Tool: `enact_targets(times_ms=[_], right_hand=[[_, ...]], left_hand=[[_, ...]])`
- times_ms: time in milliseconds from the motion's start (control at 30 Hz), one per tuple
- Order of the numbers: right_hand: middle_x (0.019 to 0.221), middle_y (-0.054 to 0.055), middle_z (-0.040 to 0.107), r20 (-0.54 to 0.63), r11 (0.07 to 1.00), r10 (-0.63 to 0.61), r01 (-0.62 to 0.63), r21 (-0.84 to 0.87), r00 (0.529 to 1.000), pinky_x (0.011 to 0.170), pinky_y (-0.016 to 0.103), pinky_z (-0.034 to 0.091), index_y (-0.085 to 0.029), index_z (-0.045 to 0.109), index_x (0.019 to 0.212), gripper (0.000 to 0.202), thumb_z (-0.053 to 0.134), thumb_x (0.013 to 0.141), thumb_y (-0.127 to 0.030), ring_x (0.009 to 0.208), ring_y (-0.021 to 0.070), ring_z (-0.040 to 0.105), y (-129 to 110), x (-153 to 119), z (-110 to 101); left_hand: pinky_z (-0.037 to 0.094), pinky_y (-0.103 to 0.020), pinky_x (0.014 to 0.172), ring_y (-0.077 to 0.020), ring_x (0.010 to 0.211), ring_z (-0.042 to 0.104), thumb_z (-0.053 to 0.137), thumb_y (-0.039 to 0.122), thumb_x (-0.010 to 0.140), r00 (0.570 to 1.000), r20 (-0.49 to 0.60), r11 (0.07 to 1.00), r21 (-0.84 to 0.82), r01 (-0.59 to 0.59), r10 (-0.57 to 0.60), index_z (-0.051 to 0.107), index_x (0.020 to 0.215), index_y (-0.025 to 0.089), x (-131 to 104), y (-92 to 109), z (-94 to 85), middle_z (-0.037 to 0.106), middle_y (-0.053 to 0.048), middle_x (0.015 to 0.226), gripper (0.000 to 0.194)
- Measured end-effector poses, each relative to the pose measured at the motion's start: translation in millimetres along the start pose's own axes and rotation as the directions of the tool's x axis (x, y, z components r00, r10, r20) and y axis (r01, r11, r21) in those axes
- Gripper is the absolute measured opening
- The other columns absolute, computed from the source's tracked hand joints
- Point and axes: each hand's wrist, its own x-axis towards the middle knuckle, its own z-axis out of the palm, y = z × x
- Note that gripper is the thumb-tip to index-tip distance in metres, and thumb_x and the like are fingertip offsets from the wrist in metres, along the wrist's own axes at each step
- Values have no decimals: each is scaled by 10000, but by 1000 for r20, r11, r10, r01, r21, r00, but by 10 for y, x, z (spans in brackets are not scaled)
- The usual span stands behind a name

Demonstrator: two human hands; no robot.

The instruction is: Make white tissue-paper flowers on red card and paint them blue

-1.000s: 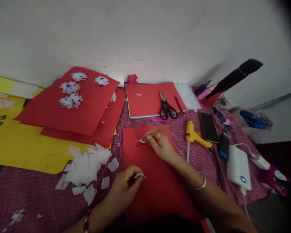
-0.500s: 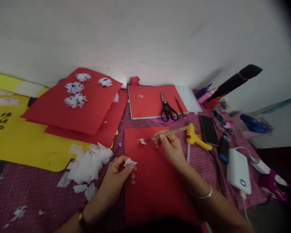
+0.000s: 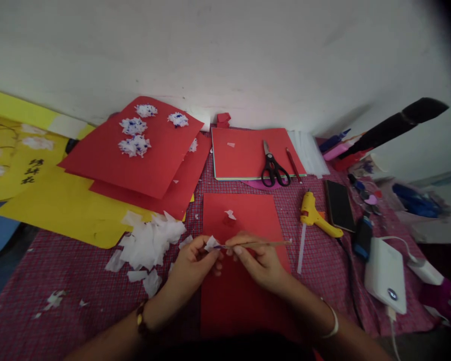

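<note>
A small piece of white tissue paper [image 3: 211, 243] is pinched between the thumb and fingers of my left hand [image 3: 193, 260]. My right hand [image 3: 261, 260] grips a thin paintbrush [image 3: 270, 244], its dark tip touching or very near the tissue piece. Both hands are over a red sheet of paper [image 3: 240, 296] lying on the table. Near that sheet's top, one white tissue scrap [image 3: 230, 214] stands by a wet-looking spot. Loose white tissue pieces [image 3: 146, 243] form a pile left of my left hand.
Red cards [image 3: 131, 173] with blue-flecked white tissue flowers lie at the back left. Black scissors [image 3: 271, 168] and a red pencil [image 3: 293, 164] rest on a paper stack. To the right are a yellow glue gun [image 3: 317, 218], a phone [image 3: 339, 205] and a white power bank [image 3: 385, 276].
My right hand has brought the paintbrush down and left from near the scrap on the sheet to the tissue piece in my left hand. The view has shifted slightly left.
</note>
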Motion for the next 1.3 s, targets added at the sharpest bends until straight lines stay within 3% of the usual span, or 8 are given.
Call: enact_targets(times_ms=[267, 467, 700, 900, 1033, 1167, 1233, 1300], right_hand=[[764, 36, 668, -108, 980, 125, -106, 170, 986, 565, 269, 526, -210, 662, 951, 183, 495, 956, -284, 608, 129, 618, 65, 3, 19], [721, 8, 644, -74, 885, 245, -191, 425, 967, 521, 233, 516, -203, 639, 933, 169, 548, 934, -346, 554, 102, 594, 97, 19, 32], [702, 1, 692, -28, 779, 337, -262, 570, 941, 482, 223, 508, -195, 588, 901, 180, 614, 890, -373, 490, 99, 612, 108, 30, 90], [648, -9, 701, -22, 707, 379, -274, 652, 925, 457, 231, 522, -201, 546, 884, 265, 660, 842, -436, 469, 127, 651, 99, 34, 167], [584, -15, 669, -41, 744, 374, -273, 610, 927, 453, 231, 511, -203, 536, 803, 298, 664, 827, -472, 457, 125, 629, 92, -6, 192], [517, -38, 578, -45, 819, 362, -294, 493, 931, 425, 195, 439, -193, 551, 723, 315, 604, 876, -464, 419, 82, 531, 71, -28, 141], [556, -46, 569, 6, 811, 335, -292, 507, 942, 431, 186, 430, -193, 606, 822, 244, 618, 876, -431, 438, 72, 515, 57, -26, 81], [628, -34, 596, 93, 790, 280, -284, 543, 955, 457, 190, 451, -201, 646, 915, 192, 662, 852, -382, 481, 73, 534, 49, -21, 16]], left_hand=[[523, -290, 723, -126, 692, 637, 488, 162, 697, 994, 95, 993, 100, -66, 57, 667, 1054, 155, 4, -76, -92, 718, -38, 867, 399], [477, -250, 704, -130, 709, 598, 534, 293, 882, 964, 76, 902, 339, -266, 256, 724, 968, 170, -1, -39, -128, 662, -16, 740, 242], [480, -218, 635, -116, 654, 591, 604, 243, 861, 938, 11, 886, 322, -332, 348, 745, 958, 201, -30, -31, -144, 663, -3, 703, 177], [493, -212, 630, -109, 652, 614, 607, 158, 848, 857, 25, 787, 384, -483, 514, 744, 961, 223, -62, 8, -132, 680, 5, 705, 189], [499, -216, 629, -109, 658, 624, 594, 138, 854, 823, 81, 737, 401, -544, 563, 736, 995, 232, -86, 1, -114, 693, 0, 726, 221], [490, -213, 608, -102, 621, 614, 624, 186, 831, 892, 64, 836, 324, -442, 447, 750, 947, 215, -87, -19, -85, 687, -11, 707, 174], [472, -200, 557, -94, 582, 594, 678, 258, 799, 974, 25, 964, 142, -225, 224, 752, 865, 196, -65, -27, -81, 674, -14, 679, 117], [433, -175, 494, -79, 537, 564, 751, 321, 736, 996, 66, 993, -99, 62, -55, 739, 811, 178, -34, -30, -87, 656, -9, 648, 162]])
